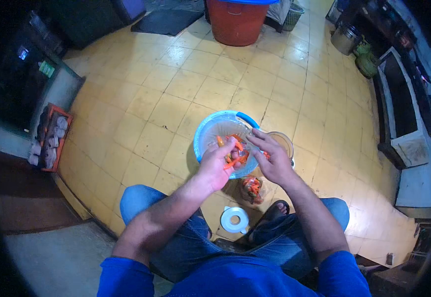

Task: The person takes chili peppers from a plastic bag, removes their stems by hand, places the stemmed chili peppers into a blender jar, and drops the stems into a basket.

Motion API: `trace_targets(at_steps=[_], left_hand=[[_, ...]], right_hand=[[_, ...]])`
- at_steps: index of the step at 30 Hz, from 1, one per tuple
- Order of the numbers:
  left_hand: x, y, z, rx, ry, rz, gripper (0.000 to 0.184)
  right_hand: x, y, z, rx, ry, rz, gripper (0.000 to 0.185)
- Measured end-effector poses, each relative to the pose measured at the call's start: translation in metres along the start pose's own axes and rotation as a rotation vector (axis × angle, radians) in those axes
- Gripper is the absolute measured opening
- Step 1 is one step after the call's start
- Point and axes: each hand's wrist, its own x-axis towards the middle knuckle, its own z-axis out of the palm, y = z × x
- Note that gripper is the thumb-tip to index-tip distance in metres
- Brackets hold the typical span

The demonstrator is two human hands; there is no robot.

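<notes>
Orange-red chillies (235, 162) are in my left hand (216, 166), its fingers curled round them above a blue-rimmed basin (206, 132). More chillies lie inside the basin. My right hand (274, 157) is at the basin's right side, fingers spread, near a round container (287, 140) that it partly covers. Something small and red shows by its fingers, too small to make out. Below the basin, a clear plastic bag (251, 189) of red and green chillies rests on the tiles. Closer to me is a white ring-shaped lid (234, 220).
A large red tub (235, 24) stands at the far side, beside a dark mat (167, 22). At the left wall is an orange rack (57, 138). A green gas cylinder (366, 62) and a metal pot (345, 39) stand at the right. Yellow floor tiles lie between them.
</notes>
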Motion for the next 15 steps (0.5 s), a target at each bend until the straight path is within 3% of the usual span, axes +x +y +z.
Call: trace_targets(at_steps=[2, 4, 5, 7, 8, 11, 15], left_hand=[[-0.005, -0.004, 0.002, 0.052, -0.056, -0.04, 0.017], [-0.01, -0.009, 0.006, 0.093, -0.116, -0.082, 0.019], [-0.014, -0.009, 0.011, 0.13, -0.111, -0.147, 0.024], [-0.015, -0.009, 0.012, 0.17, -0.104, -0.217, 0.029], [-0.014, -0.009, 0.01, 0.143, -0.13, -0.252, 0.035], [-0.014, -0.007, 0.012, 0.072, -0.15, -0.28, 0.044], [-0.013, -0.008, 0.014, -0.075, -0.177, -0.27, 0.051]], right_hand=[[0.0, -0.008, -0.001, -0.078, 0.051, -0.108, 0.023], [-0.003, -0.013, -0.007, -0.04, -0.107, 0.089, 0.026], [-0.004, -0.011, -0.011, -0.04, -0.105, 0.093, 0.026], [-0.004, -0.002, -0.023, 0.088, -0.052, 0.316, 0.027], [-0.003, 0.0, -0.033, 0.089, -0.051, 0.319, 0.027], [-0.003, 0.006, -0.056, -0.435, 0.089, 0.015, 0.026], [-0.012, -0.011, -0.049, -0.227, -0.094, 0.066, 0.025]])
